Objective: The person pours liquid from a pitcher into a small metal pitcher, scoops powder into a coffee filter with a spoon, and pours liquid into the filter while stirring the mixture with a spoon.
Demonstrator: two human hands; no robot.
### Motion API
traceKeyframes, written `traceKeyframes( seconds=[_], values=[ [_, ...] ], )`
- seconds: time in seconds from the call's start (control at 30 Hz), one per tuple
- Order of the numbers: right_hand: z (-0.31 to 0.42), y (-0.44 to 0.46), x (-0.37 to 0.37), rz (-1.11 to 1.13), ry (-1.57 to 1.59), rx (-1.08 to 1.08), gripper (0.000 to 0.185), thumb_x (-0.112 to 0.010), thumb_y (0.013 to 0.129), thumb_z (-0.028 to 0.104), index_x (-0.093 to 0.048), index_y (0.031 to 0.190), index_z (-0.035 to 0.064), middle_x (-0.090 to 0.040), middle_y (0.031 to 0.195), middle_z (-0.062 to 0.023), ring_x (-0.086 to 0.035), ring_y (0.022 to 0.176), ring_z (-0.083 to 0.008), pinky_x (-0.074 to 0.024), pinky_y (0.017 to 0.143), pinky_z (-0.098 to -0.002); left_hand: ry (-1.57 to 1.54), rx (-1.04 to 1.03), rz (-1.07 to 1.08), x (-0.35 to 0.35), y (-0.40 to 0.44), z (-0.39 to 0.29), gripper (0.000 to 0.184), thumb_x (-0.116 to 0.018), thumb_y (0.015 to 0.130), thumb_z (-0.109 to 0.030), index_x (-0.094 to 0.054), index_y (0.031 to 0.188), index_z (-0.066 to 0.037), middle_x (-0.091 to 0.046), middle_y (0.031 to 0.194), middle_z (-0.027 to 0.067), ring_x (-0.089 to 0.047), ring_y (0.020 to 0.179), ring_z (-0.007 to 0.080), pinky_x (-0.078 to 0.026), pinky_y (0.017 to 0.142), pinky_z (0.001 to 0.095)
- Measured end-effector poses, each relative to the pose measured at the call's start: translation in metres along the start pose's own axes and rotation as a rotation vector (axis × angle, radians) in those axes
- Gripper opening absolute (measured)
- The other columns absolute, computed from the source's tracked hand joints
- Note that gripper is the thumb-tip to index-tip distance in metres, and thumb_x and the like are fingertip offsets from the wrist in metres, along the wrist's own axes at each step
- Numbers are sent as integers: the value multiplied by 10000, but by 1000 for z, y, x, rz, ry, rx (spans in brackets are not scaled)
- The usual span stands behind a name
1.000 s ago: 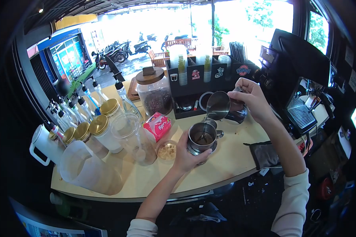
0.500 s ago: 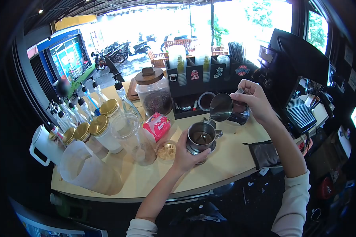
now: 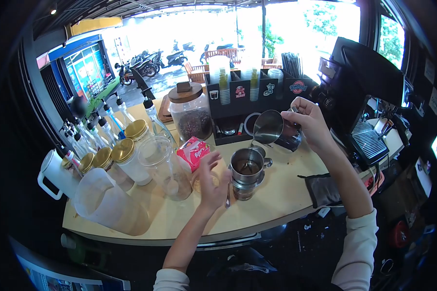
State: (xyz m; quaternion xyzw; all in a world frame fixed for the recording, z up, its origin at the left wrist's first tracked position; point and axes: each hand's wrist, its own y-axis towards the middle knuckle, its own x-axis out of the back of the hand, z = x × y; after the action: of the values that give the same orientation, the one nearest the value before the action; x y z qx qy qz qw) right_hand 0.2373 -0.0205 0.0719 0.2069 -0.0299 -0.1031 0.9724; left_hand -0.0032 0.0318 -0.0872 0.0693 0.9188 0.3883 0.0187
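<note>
My right hand (image 3: 308, 122) grips the handle of a steel pitcher (image 3: 271, 128), tilted with its spout towards a metal drip filter (image 3: 244, 177). Dark liquid shows inside the filter, which stands upright on a small cup (image 3: 243, 193). Whether liquid is flowing from the spout I cannot make out. My left hand (image 3: 211, 188) is off the filter, just to its left, fingers spread and holding nothing. Behind that hand, a small bowl of light brown contents is partly hidden. A spoon handle (image 3: 228, 200) shows between my left hand and the cup.
Left on the counter (image 3: 286, 194) are a translucent pitcher (image 3: 102, 206), gold-lidded jars (image 3: 124, 151), a clear container (image 3: 167, 169) and pump bottles. A pink packet (image 3: 194, 153), bean jar (image 3: 192, 119) and cup organizer (image 3: 257, 102) stand behind. A dark cloth (image 3: 323, 188) and coffee machine (image 3: 364, 82) are right.
My left hand has let go of the drip filter and moved left, its fingers opening. The steel pitcher in my right hand has shifted slightly left and its tilt has changed.
</note>
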Motion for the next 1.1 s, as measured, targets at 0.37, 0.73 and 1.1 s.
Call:
traceKeyframes(
  seconds=[0.37,0.73,1.1],
  values=[
    [-53,-29,35,-172,192,-86,230,-656,821,33,-470,724,125,-480,654,63,-420,593,-26,-357,578,-194,502,608,486,33,-48,-12,326,-724,780,-286,-647,803,30,-660,697,143,-649,628,191,-507,610,311],
    [-152,-68,56,-273,320,-147,204,-653,797,29,-475,754,118,-509,664,43,-437,577,-50,-334,573,-207,384,722,445,31,-52,8,249,-694,800,-202,-640,803,41,-631,667,100,-613,601,139,-506,582,300],
    [-184,-83,52,-234,500,-272,171,-573,879,47,-463,766,113,-508,668,21,-470,596,-88,-375,594,-248,-308,750,27,51,-51,-47,180,-611,924,-191,-597,894,-13,-580,702,10,-562,574,68,-538,565,249]
  ],
)
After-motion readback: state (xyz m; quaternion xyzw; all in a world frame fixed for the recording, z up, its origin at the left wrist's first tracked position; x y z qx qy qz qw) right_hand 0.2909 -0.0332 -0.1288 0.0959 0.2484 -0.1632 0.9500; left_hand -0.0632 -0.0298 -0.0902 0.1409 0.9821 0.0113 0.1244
